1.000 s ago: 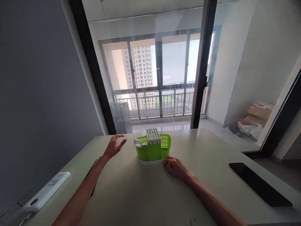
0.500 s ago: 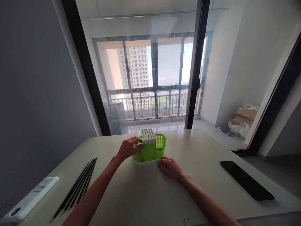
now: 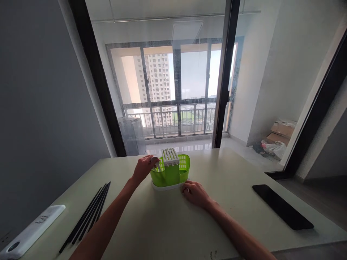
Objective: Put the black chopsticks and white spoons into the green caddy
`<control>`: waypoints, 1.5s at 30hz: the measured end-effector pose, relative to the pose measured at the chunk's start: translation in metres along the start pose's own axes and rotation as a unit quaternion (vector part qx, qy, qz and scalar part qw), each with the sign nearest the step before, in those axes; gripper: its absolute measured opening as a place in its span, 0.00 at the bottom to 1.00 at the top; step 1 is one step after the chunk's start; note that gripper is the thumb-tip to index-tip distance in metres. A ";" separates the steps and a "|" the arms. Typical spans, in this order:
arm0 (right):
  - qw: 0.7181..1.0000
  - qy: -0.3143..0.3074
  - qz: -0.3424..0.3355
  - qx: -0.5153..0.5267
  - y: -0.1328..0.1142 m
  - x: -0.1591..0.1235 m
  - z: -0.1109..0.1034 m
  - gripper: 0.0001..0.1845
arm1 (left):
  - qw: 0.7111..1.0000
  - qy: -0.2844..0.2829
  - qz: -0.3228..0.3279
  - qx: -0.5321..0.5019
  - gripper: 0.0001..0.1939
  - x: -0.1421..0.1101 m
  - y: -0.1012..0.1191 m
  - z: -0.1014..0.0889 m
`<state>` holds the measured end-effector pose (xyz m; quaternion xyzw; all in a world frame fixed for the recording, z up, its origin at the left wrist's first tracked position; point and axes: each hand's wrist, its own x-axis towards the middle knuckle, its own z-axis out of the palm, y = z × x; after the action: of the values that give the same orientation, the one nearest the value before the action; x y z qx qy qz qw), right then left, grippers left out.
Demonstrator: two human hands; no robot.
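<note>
A green utensil holder (image 3: 171,176) with a white slotted top (image 3: 170,156) and a white base (image 3: 168,187) stands near the table's far edge. At its left compartment, my left hand (image 3: 145,167) is closed around a white spoon (image 3: 154,159). The spoon's rounded end shows by my fingers, and part of its length is hidden. Low at the holder's front right corner, my right hand (image 3: 193,192) has curled fingers closed against the white base. Left of my left forearm lie several black chopsticks (image 3: 89,215), bunched together.
A long white device (image 3: 35,229) lies at the table's left side, by the grey wall. On the right is a flat black slab (image 3: 282,206). Beyond the far table edge stands a dark-framed glass door (image 3: 223,83); cardboard boxes (image 3: 282,130) and bags sit on the floor behind it.
My left hand has moved right from open air to the holder and closed on a white spoon, now lifted slightly. My right hand has stayed at the base. The view has turned a little right.
</note>
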<state>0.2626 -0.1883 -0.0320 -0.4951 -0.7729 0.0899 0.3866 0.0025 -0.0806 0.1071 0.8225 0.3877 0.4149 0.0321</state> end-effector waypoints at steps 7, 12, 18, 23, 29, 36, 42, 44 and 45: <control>1.000 0.000 0.001 0.006 0.001 0.000 0.000 0.16 | 0.985 0.123 -0.121 -0.011 0.27 0.027 -0.007 -0.020; 1.000 -0.001 0.003 0.005 0.002 -0.001 0.000 0.16 | 0.917 0.260 -0.297 -0.057 0.36 0.035 -0.048 -0.045; 1.000 -0.005 0.005 0.013 0.003 -0.001 0.002 0.16 | 0.913 0.133 -0.377 -0.086 0.40 0.004 -0.108 -0.077; 1.000 -0.001 0.013 0.012 0.003 -0.001 0.003 0.15 | 0.918 -0.041 -0.390 -0.063 0.39 -0.025 -0.125 -0.084; 1.000 -0.005 0.014 0.012 0.004 -0.003 0.002 0.14 | 0.893 -0.254 -0.371 0.021 0.36 -0.045 -0.139 -0.081; 1.000 -0.010 0.011 0.019 0.005 -0.002 0.000 0.14 | 0.865 -0.348 -0.334 0.139 0.32 -0.057 -0.149 -0.077; 1.000 -0.011 0.014 0.020 0.006 -0.003 0.002 0.14 | 0.870 -0.343 -0.267 0.232 0.29 -0.063 -0.148 -0.072; 1.000 -0.011 0.017 0.019 0.006 -0.003 0.002 0.14 | 0.872 -0.341 -0.244 0.252 0.28 -0.065 -0.146 -0.072; 1.000 -0.012 0.018 0.019 0.007 -0.003 0.002 0.14 | 0.872 -0.341 -0.235 0.260 0.27 -0.065 -0.144 -0.072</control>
<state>0.2663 -0.1874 -0.0387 -0.5003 -0.7666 0.1171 0.3850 -0.1594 -0.0428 0.0569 0.7765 0.6280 -0.0271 0.0439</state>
